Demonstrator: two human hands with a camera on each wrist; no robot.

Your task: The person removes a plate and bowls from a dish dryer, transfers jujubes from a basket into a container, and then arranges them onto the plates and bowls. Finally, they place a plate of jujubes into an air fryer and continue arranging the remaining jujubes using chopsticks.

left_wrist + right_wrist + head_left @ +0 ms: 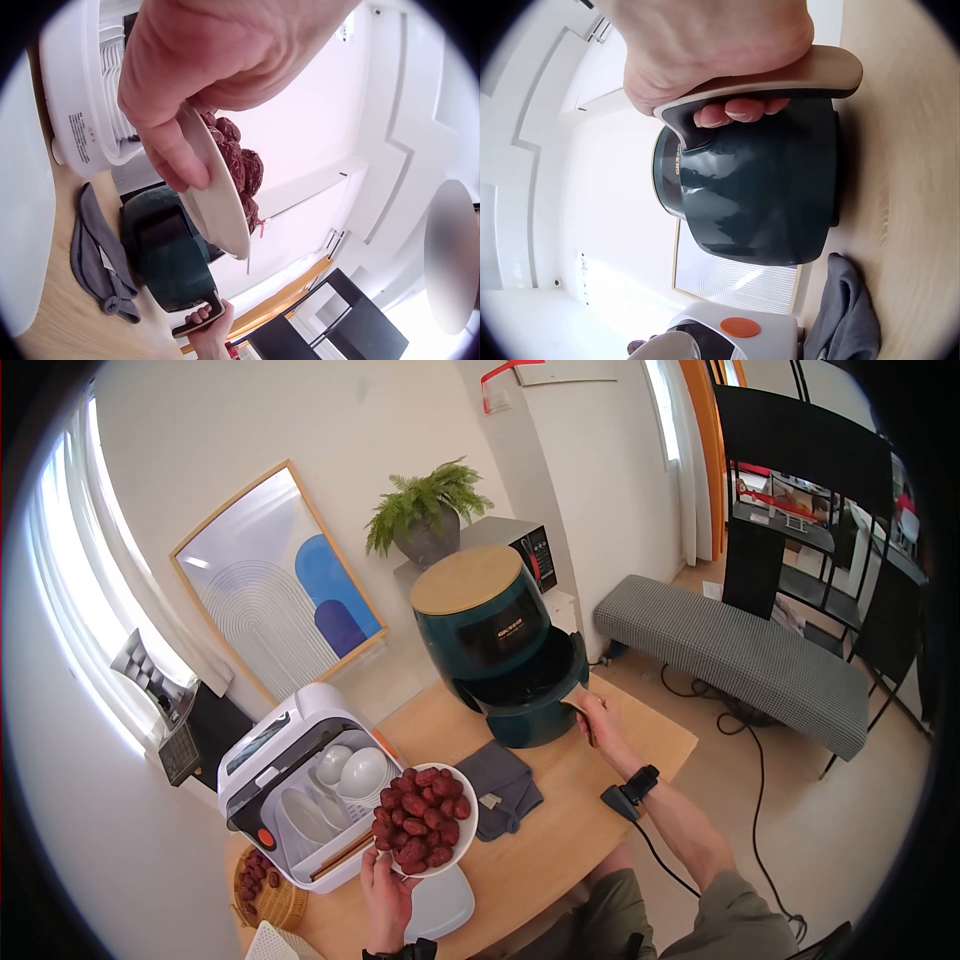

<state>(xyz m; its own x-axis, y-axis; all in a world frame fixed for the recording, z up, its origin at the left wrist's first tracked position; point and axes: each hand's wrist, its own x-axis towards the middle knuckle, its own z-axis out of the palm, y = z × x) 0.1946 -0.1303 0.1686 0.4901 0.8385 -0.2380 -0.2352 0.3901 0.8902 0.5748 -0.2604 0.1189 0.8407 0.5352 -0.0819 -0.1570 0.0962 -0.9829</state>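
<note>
My left hand (388, 895) holds a white bowl (206, 199) by its rim, thumb and fingers on either side. Heaped in the bowl are dark red dried dates (425, 815). My right hand (603, 722) grips the handle (780, 79) of the air fryer basket, its fingers wrapped around the bar. The green basket (530, 728) is pulled partway out of the air fryer (480, 620), and its dark inside shows from above. A tan lid tops the air fryer. The bowl is over the near part of the table, left of the basket.
A grey cloth (500, 785) lies before the air fryer on the wooden table (575, 815). At left, a white dish box (290, 760) holds bowls and plates, beside a wicker basket (280, 905) with more dates. A pale board (440, 910) lies below the bowl; a microwave (535, 555) stands behind.
</note>
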